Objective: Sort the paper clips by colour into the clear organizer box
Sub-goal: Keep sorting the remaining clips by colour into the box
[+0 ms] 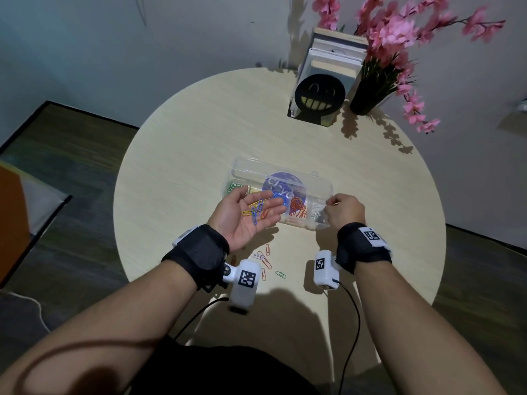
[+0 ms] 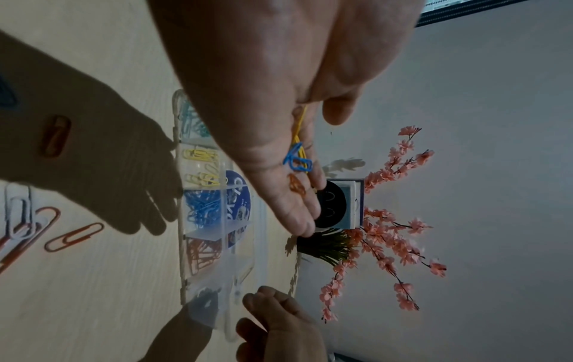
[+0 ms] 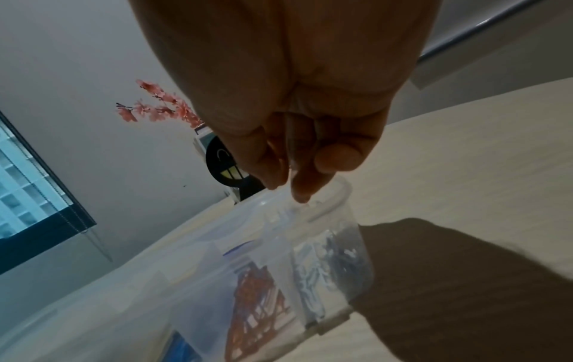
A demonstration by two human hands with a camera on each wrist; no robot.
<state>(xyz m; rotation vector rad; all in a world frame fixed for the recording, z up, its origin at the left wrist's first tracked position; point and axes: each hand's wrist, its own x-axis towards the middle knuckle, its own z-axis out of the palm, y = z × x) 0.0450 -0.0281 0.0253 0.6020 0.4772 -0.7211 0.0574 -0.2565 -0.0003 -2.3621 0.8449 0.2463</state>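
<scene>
Left hand [image 1: 245, 218], palm up with fingers spread flat, carries yellow, blue and orange paper clips [image 1: 258, 210] at the near-left edge of the clear organizer box [image 1: 322, 189]. Right hand [image 1: 343, 210], fingers curled, hovers over its right compartment; whether it pinches anything cannot be told. Loose clips [image 1: 263, 259] lie nearer on the bench [image 1: 182, 155].

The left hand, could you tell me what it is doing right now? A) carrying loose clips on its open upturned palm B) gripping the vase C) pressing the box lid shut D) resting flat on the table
A: the left hand lies palm up with yellow, blue and orange paper clips on it.
</scene>
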